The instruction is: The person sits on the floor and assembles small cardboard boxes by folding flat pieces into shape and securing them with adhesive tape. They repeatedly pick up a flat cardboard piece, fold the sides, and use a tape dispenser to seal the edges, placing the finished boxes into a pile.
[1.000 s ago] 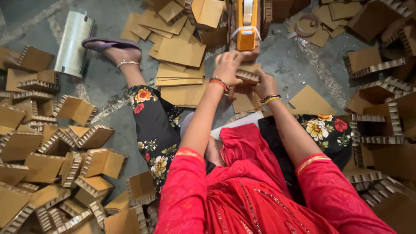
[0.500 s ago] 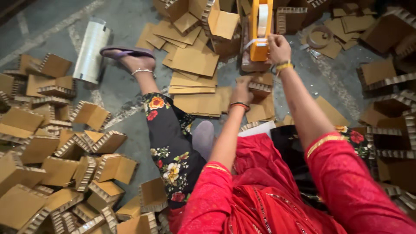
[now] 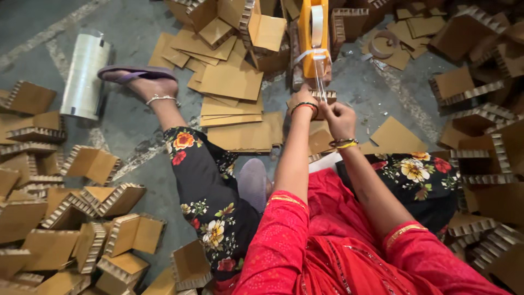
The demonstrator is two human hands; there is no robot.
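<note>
An orange tape dispenser (image 3: 314, 38) stands on the floor in front of me, with clear tape running down from it. My right hand (image 3: 338, 117) pinches the strip of clear tape (image 3: 319, 87) just below the dispenser. My left hand (image 3: 302, 101) holds a small folded cardboard corner piece (image 3: 326, 98) against the tape, right beside the other hand. Both wrists wear bangles. Part of the cardboard piece is hidden behind my fingers.
Flat cardboard sheets (image 3: 232, 90) lie stacked ahead. Folded cardboard corner pieces (image 3: 90, 218) are heaped on the left, with more on the right (image 3: 475, 114). A roll of clear film (image 3: 84, 74) lies at upper left beside my sandalled foot (image 3: 144, 82). My floral-trousered legs stretch over the grey floor.
My right hand came down from the dispenser, drawing tape to the cardboard piece. My left hand lifted the piece towards the dispenser, and both hands now meet there.
</note>
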